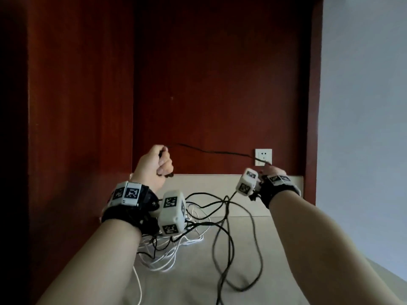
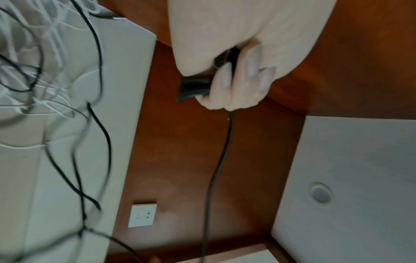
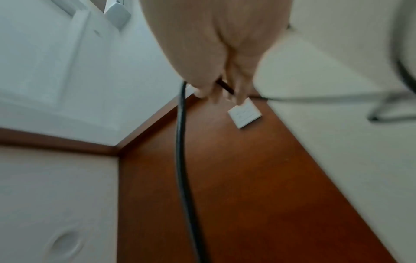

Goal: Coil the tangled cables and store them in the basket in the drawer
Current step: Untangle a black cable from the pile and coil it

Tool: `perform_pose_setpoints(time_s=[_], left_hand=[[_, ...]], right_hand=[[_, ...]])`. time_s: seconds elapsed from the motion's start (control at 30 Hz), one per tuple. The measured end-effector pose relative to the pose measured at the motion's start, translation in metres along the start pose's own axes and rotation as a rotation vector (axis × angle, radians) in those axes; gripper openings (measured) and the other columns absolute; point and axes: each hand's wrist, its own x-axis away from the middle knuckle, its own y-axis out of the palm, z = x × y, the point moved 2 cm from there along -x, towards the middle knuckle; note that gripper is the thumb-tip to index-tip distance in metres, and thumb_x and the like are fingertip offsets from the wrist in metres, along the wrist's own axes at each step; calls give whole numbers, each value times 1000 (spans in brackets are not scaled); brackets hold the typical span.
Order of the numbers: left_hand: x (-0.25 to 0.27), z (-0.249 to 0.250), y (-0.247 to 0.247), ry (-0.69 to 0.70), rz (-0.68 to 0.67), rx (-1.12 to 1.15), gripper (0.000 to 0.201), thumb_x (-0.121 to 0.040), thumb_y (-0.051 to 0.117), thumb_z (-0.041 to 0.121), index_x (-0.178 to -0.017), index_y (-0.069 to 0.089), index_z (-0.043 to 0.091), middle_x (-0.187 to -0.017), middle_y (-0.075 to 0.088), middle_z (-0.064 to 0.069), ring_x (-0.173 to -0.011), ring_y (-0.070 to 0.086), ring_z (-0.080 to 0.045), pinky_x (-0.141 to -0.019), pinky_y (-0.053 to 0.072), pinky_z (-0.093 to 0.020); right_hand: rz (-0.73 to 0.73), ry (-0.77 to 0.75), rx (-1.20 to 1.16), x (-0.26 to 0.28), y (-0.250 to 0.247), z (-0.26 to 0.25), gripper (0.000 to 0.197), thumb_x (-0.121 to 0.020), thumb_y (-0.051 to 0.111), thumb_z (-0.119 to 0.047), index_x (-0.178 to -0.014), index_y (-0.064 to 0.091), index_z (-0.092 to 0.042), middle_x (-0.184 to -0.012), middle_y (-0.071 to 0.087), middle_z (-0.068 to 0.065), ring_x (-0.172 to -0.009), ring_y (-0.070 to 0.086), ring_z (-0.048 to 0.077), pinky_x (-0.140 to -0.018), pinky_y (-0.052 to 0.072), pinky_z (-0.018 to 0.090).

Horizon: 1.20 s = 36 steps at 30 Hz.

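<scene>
Black cable [image 1: 211,151]: a span is stretched nearly level between the two hands, in front of the wood panel [image 1: 220,84]; its long axis runs left to right, sagging slightly toward the right.
Left hand [image 1: 154,166]: raised, fingers curled round a small bundle of black turns, with the span leaving at the top of the fist.
Right hand [image 1: 272,172]: lower and further right, just before the socket [image 1: 263,157]; the cable is pinched between thumb and fingers.
Slack: from the right hand the cable drops in loose loops onto the tabletop [image 1: 275,238].
Tangle [image 1: 176,245]: black and white cables lie mixed below the left wrist.
Basket, drawer: not seen.
Next move, as judged: the span is to be carried leftward onto the bundle, so the right hand travels and the left hand receives.
</scene>
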Motion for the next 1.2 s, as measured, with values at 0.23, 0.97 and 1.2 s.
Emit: perform_pose_setpoints(time_s=[0.23, 0.97, 1.2], left_hand=[[-17, -21, -35, -1, 136, 35, 37, -98, 26, 8, -63, 37, 11, -31, 29, 8, -22, 20, -4, -28, 17, -13], [3, -65, -11, -165, -30, -1108, 40, -100, 38, 27, -72, 56, 5, -67, 66, -13, -39, 43, -17, -38, 29, -22], [5, -63, -5, -252, 62, -609, 36, -97, 49, 18, -63, 41, 10, -28, 32, 8, -22, 29, -7, -34, 20, -14]], right_hand=[[-22, -590, 44, 19, 19, -111, 18, -95, 40, -35, -90, 53, -23, -88, 50, -5, -80, 46, 13, -73, 39, 23], [-626, -942, 1138, 113, 114, -5, 27, -94, 43, -3, -114, 61, -3, -111, 61, 13, -102, 55, 29, -80, 39, 31], [-308, -678, 969, 70, 68, 10, 20, -94, 44, -12, -106, 58, -4, -100, 62, 18, -96, 58, 35, -75, 41, 33]])
